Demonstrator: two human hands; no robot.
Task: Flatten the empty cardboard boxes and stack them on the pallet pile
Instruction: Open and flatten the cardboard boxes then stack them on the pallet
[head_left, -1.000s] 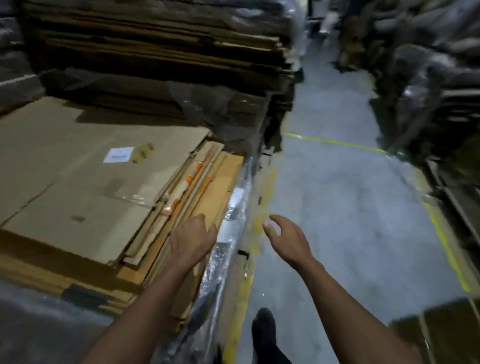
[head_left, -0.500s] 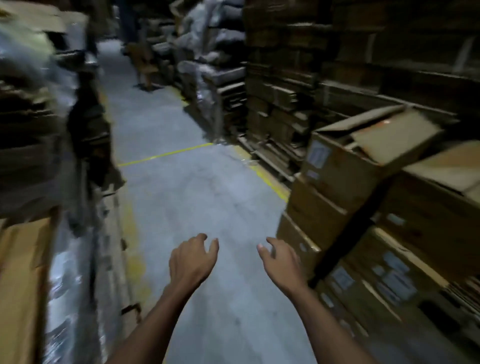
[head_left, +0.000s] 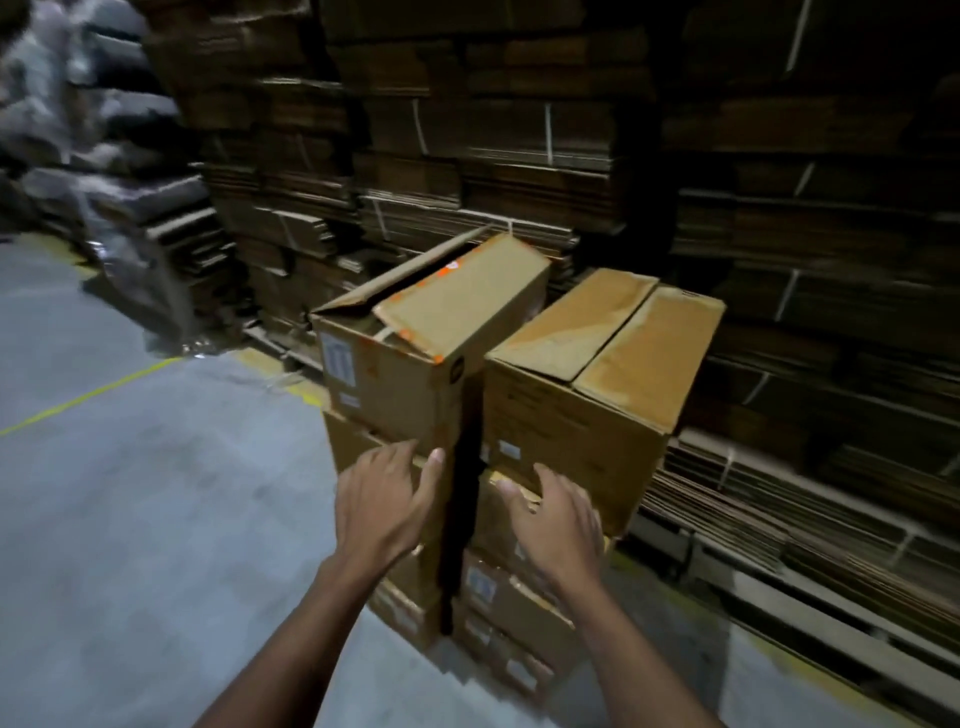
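Reaching for the next box off the stack.

Left hand (head_left: 384, 501) and right hand (head_left: 558, 519) empty, fingers spread, at 6 o'clock below two top boxes. Best to take the left box (head_left: 415, 358) at 12 o'clock, flap already lifted: grip both side walls low, pull clear of the right box (head_left: 592, 384) at 2 o'clock, avoiding toppling the boxes beneath.

both forearms cut off by bottom edge, lower boxes (head_left: 498, 597) partly hidden behind left hand (head_left: 382, 512) and right hand (head_left: 558, 525), box labels (head_left: 337, 358) too small to read, wrapped stacks (head_left: 104, 171) top left smeared by blur, inside of open box (head_left: 415, 353) not visible
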